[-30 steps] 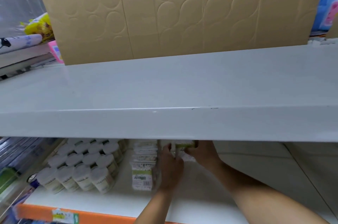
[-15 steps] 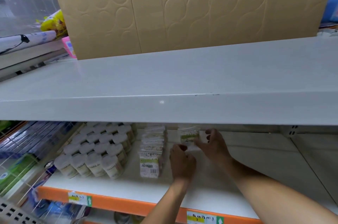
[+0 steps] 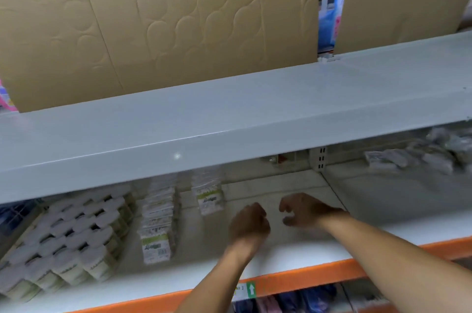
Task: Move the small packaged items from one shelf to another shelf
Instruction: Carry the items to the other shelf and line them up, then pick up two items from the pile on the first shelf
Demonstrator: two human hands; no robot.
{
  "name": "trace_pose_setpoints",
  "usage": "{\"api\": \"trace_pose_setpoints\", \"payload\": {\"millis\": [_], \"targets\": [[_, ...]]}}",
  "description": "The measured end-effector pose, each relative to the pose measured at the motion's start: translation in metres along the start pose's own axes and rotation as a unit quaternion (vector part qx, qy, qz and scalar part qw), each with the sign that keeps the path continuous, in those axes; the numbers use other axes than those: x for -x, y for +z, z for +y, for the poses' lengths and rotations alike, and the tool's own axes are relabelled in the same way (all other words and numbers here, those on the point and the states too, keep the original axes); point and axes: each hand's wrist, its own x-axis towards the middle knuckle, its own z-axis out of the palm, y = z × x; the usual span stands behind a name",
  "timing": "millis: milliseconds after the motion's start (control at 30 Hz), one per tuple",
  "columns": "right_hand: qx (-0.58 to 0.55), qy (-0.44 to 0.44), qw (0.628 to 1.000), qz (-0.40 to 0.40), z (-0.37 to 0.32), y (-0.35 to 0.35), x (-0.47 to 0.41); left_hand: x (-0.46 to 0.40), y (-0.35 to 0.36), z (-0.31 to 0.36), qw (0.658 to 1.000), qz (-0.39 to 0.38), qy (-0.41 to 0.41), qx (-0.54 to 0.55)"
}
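Both hands are over the lower shelf [image 3: 293,256], under the grey upper shelf [image 3: 229,118]. The left hand [image 3: 249,223] is curled into a fist and its grip holds nothing visible. The right hand [image 3: 301,210] has its fingers hooked inward, grip narrow, also with nothing visible in it.

The small packaged items stand left of the hands: a short stack [image 3: 208,194] near the back of the lower shelf and a longer row of packets [image 3: 157,225] running to the front. A block of white-capped jars [image 3: 69,238] fills the far left. More packets [image 3: 413,156] lie on the adjoining shelf section at right.

Judged step: between placements, hands unloaded. The next move calls for reaching right to the loose packets, gripping a few flat, and setting them upright against the short stack.
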Motion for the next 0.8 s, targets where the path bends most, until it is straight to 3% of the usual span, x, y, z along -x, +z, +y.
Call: {"api": "trace_pose_setpoints", "payload": {"millis": [367, 533, 800], "targets": [[0.068, 0.148, 0.986, -0.030, 0.085, -0.048, 0.096, -0.006, 0.055, 0.131, 0.985, -0.132, 0.102, -0.038], [0.051, 0.180, 0.982, 0.024, 0.131, -0.066, 0.150, 0.008, 0.085, 0.189, 0.977, -0.151, 0.144, -0.042], [0.050, 0.223, 0.973, 0.027, 0.215, -0.099, 0.214, 0.026, 0.128, 0.290, 0.970, -0.163, 0.178, -0.033]]}}
